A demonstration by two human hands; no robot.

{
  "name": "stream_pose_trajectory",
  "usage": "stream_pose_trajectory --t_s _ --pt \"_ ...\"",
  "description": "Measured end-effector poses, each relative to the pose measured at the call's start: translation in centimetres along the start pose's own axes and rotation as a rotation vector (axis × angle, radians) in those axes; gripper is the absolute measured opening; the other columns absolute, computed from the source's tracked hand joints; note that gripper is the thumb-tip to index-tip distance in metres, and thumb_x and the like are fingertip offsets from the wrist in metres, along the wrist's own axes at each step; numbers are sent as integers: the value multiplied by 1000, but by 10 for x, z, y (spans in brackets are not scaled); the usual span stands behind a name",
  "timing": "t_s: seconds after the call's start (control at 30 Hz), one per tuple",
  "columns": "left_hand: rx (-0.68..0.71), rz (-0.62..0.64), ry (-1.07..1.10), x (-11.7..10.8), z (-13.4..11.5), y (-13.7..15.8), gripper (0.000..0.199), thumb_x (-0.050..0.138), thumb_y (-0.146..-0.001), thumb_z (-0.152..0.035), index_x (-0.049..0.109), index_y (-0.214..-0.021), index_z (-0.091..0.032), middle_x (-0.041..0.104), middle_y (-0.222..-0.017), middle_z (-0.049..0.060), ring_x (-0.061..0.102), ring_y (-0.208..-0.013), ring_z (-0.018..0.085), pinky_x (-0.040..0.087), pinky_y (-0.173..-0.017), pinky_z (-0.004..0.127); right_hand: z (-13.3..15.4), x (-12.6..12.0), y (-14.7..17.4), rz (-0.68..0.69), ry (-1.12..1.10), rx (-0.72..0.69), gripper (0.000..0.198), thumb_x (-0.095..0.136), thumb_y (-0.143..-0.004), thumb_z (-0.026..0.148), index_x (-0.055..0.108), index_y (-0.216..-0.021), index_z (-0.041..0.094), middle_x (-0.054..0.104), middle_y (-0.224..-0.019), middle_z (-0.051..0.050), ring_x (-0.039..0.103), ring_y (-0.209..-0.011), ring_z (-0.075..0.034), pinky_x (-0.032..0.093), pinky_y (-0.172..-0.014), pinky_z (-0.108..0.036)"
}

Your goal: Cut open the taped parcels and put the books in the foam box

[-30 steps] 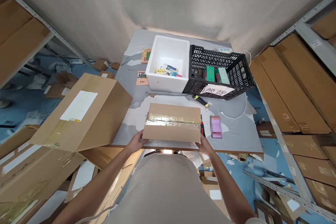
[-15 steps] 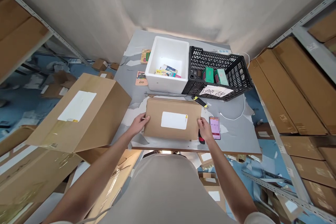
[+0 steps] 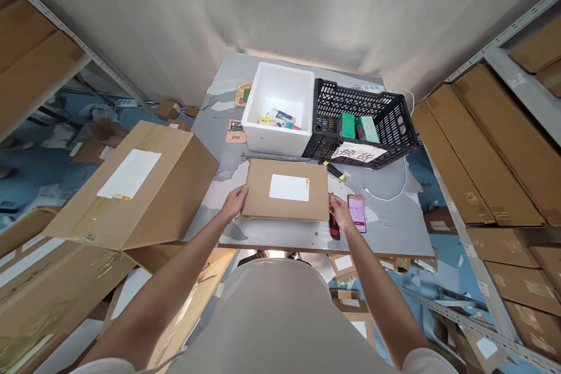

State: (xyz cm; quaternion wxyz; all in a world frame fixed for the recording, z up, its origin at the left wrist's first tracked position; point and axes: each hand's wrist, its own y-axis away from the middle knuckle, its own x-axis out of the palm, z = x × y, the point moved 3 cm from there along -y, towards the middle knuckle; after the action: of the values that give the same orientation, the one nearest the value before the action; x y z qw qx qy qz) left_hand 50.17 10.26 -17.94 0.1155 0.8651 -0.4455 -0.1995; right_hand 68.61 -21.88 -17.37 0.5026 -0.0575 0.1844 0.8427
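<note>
A flat brown cardboard box [image 3: 258,204] with a white label [image 3: 289,187] lies on the grey table in front of me. At its left end, my left hand [image 3: 235,201] grips the edge with thumb and fingers. My right hand [image 3: 340,212] holds the opposite end, its fingertips partly hidden by the box side. Just beside the right fingers is a red and black cutter [image 3: 334,227]. A phone [image 3: 357,214] with a pink screen lies right of that hand. Behind the box's right corner rests a yellow and black cutter [image 3: 335,171].
A white foam bin [image 3: 278,142] with small packets stands behind the box, beside a black crate [image 3: 322,123] holding green cartons. A large carton [image 3: 175,187] crowds the table's left side. Shelves of boxes [image 3: 491,146] rise on the right. A white cable [image 3: 390,198] curls across the table.
The cardboard box has shifted slightly away from me and tilted flatter, with both hands still at its ends. More of the red and black cutter shows now.
</note>
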Motion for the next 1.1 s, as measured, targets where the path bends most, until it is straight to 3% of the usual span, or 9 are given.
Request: stream_pose_trajectory --t_s 0.17,0.27,0.37,0.47,0.57,0.7,0.83,0.97,1.1 --pt "18 82 73 -7 38 19 63 58 -65 -40 54 -123 -15 58 -125 13 58 -109 25 48 -87 37 -36 -3 28 110 77 4 53 56 -73 30 52 -126 24 62 -120 -8 61 -101 -20 46 -89 -37" --pt "23 160 -8 -3 56 27 69 68 -55 -35 55 -120 -16 60 -122 13 56 -111 27 46 -90 39 -47 4 36 165 173 26 64 61 -67 24 47 -130 26 59 -123 -7 57 -108 -22 43 -94 -42" --pt "16 160 -36 4 61 30 65 71 -55 -43 57 -112 -15 66 -107 12 59 -104 28 45 -91 41 -45 16 36 158 118 47 58 60 -71 26 47 -127 25 62 -118 -7 58 -106 -22 43 -94 -43" --pt "61 148 13 6 45 34 66 69 -58 -54 58 -109 -13 67 -104 12 60 -101 26 45 -90 40 -33 20 36 142 48 28 45 57 -74 30 53 -118 23 65 -109 -7 59 -102 -22 47 -88 -39" --pt "120 106 -22 -3 15 41 63 64 -64 -60 59 -106 -14 66 -105 11 60 -98 24 47 -85 35 -12 13 36 99 112 -46 37 52 -79 39 56 -111 21 63 -104 -8 59 -96 -22 48 -82 -36" --pt "174 -43 -322 -19 -26 42 49 48 -76 -62 63 -85 -16 66 -81 6 59 -77 19 44 -67 28 22 0 36 -18 336 -169 42 38 -86 51 60 -99 18 62 -94 -9 57 -88 -22 45 -78 -34" --pt "75 -136 -572 -18 -41 26 54 35 -80 -64 59 -61 -19 59 -60 4 53 -64 19 35 -57 28 39 6 29 -74 473 -89 53 28 -87 60 60 -73 20 62 -75 -9 57 -76 -23 41 -70 -32" --pt "45 -78 -586 -8 -37 17 54 40 -77 -65 65 -77 -17 64 -77 9 57 -73 23 39 -63 30 36 15 18 -71 436 -18 61 23 -87 64 60 -67 20 65 -74 -10 58 -73 -23 40 -67 -31" --pt "94 -76 -526 -3 -30 24 61 57 -68 -62 62 -105 -14 61 -102 13 58 -94 27 44 -78 34 14 5 11 -75 420 53 63 21 -88 61 66 -82 17 67 -83 -10 60 -77 -22 43 -69 -31"
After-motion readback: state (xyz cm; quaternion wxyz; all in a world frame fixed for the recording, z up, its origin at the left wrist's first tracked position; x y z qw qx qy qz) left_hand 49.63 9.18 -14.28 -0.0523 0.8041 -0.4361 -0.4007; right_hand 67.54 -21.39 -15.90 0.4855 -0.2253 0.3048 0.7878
